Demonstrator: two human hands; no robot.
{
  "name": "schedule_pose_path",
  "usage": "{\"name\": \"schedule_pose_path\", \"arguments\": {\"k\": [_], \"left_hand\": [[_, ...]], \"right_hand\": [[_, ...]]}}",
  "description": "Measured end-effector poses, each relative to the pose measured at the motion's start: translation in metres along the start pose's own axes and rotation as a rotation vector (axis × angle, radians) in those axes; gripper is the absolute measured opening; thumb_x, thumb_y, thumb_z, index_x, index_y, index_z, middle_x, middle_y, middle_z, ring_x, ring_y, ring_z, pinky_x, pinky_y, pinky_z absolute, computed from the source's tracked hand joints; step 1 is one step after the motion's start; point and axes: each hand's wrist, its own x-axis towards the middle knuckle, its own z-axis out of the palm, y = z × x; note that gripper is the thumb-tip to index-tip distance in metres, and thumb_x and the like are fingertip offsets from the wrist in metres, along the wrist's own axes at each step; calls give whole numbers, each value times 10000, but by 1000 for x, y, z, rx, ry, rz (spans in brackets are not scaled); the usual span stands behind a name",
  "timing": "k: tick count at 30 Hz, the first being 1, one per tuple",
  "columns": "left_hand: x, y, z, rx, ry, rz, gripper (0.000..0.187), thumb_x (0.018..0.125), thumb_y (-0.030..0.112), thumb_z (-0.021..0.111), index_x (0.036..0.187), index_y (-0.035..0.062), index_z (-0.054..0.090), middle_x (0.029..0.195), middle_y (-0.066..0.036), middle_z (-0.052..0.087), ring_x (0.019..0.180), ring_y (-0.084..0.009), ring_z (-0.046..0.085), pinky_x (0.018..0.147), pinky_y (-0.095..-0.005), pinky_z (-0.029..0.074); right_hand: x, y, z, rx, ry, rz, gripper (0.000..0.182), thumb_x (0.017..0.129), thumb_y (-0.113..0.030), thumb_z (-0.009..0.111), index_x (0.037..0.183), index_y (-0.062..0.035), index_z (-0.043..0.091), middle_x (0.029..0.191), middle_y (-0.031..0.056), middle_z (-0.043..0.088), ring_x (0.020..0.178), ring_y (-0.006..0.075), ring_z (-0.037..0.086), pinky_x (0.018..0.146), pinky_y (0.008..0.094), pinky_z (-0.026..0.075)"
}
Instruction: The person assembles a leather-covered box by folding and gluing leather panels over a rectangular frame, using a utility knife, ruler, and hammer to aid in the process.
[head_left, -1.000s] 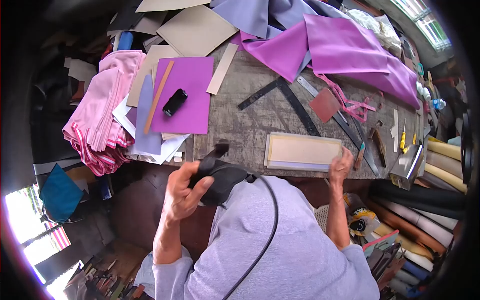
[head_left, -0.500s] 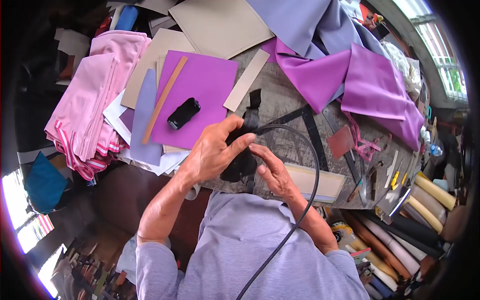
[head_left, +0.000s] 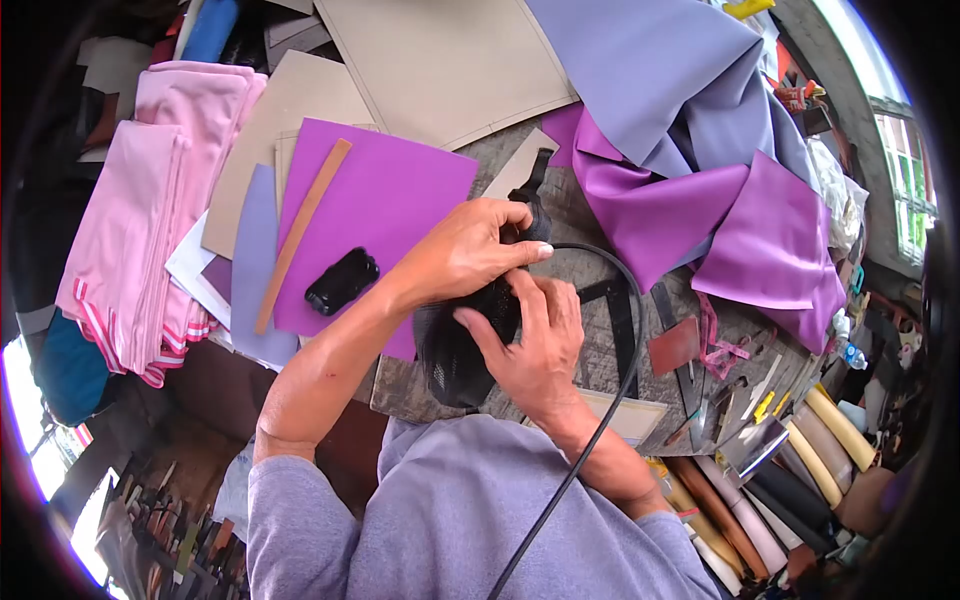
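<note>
A black mesh pouch [head_left: 450,355] with a black strap is between my hands, near the front edge of the work table. My left hand [head_left: 470,245] has its fingers wrapped round the upper, strapped end of the pouch. Lower down, my right hand [head_left: 540,335] grips the mesh body with thumb and fingers. A black cable [head_left: 628,375] runs from beside my left hand, curves right and passes down over my shirt. To the left, a small black object [head_left: 342,281] lies on a purple sheet [head_left: 400,190].
Folded pink cloths [head_left: 130,220] hang at the left. Purple material [head_left: 760,240] and grey-blue material [head_left: 650,70] lie at the upper right. A red-brown piece [head_left: 673,346], blades and yellow-handled tools are on the right, with material rolls [head_left: 735,505] below.
My right hand has moved onto the mesh body and closed on it. My left hand has shifted right and up with the strapped end. The view has shifted, and more of the pouch shows.
</note>
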Motion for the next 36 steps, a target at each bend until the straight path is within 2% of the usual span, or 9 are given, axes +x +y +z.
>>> {"name": "schedule_pose_path", "arguments": {"k": [8,13,15,17,21,24,29,33,36], "left_hand": [[52,-10,-5,81,-141,-101,460,946,323,731,721,8,483,610,8,347,597,-92,335,508,-346,279],[61,-29,8,115,-112,41,448,968,343,685,789,-8,472,647,-72,404,630,-152,383,564,-387,346],[56,-32,20,204,-6,71,409,972,355,662,885,-23,532,746,-213,575,710,-383,564,680,-491,432],[51,-37,35,305,130,149,389,980,359,643,955,-17,547,800,-229,612,804,-449,601,725,-531,447],[39,-33,55,335,306,111,364,966,355,668,1074,22,567,997,-194,650,960,-418,618,819,-509,478],[-8,-41,43,585,631,218,390,894,270,770,1186,47,637,1189,-147,652,1151,-348,598,997,-475,468],[-125,-106,-13,1063,730,-113,805,802,364,835,1462,56,491,1453,-198,497,1383,-410,436,1134,-539,357],[-162,-154,-19,1072,662,-187,711,905,217,756,1496,-6,433,1446,-225,494,1344,-428,466,1125,-517,381],[-156,-126,11,892,823,-153,698,948,287,720,1498,-22,420,1384,-222,555,1244,-357,571,1054,-463,461]], "right_hand": [[26,17,21,-207,-118,78,320,838,-161,771,1096,-14,654,905,105,596,831,290,568,743,412,441],[12,32,1,236,-170,-31,271,787,10,758,1043,-17,671,893,108,622,777,286,593,666,390,485],[-15,35,-9,323,-293,-105,276,772,47,778,1018,-21,673,886,109,626,767,278,600,645,379,485],[-48,32,-11,406,-401,-147,289,754,51,783,1016,-20,684,874,106,622,754,271,604,633,375,502],[-97,30,-7,418,-612,-121,223,810,-44,787,1014,-25,700,851,89,635,756,262,617,638,375,525],[-122,31,2,448,-702,-98,229,845,-98,779,1047,-19,705,842,104,652,774,266,640,649,385,542],[-134,44,-1,471,-722,-32,270,883,-106,720,1130,-2,691,816,97,632,792,251,647,669,381,542],[-107,60,-16,347,-479,-50,464,860,-132,773,1301,-59,649,808,75,592,729,208,617,621,355,527],[-77,76,-12,218,-412,-216,572,890,-205,753,1422,-100,572,800,59,542,706,198,578,621,341,506]]}}
